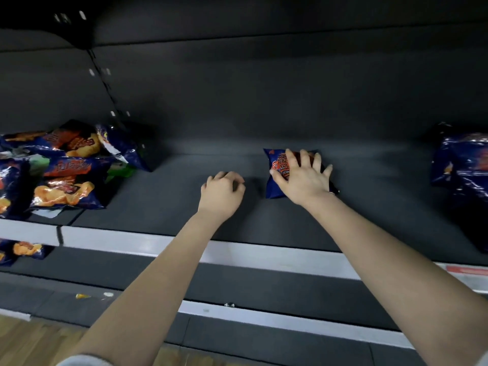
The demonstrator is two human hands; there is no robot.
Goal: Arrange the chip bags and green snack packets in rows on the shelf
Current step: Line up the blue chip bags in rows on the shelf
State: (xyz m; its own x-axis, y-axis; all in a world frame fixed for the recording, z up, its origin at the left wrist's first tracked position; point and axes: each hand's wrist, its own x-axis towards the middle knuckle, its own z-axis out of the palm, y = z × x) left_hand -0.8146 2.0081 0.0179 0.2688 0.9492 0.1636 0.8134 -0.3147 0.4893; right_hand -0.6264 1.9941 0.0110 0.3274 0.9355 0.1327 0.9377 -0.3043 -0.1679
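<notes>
A small blue chip bag (274,187) with red lettering lies flat on the dark shelf (171,202), right of centre. My right hand (303,175) lies on top of it with fingers spread, pressing it down. My left hand (221,188) hovers just left of the bag with fingers loosely curled, holding nothing. A loose heap of blue chip bags (63,178) sits at the shelf's left end, with green snack packets (120,170) partly buried under them. More blue chip bags (462,165) stand at the far right.
The shelf has a grey front rail (132,243) and a dark back wall. On the lower shelf, at the left, lies another blue chip bag (21,250). Small scraps (83,295) lie on a lower ledge. Wooden floor (31,339) shows at the bottom left.
</notes>
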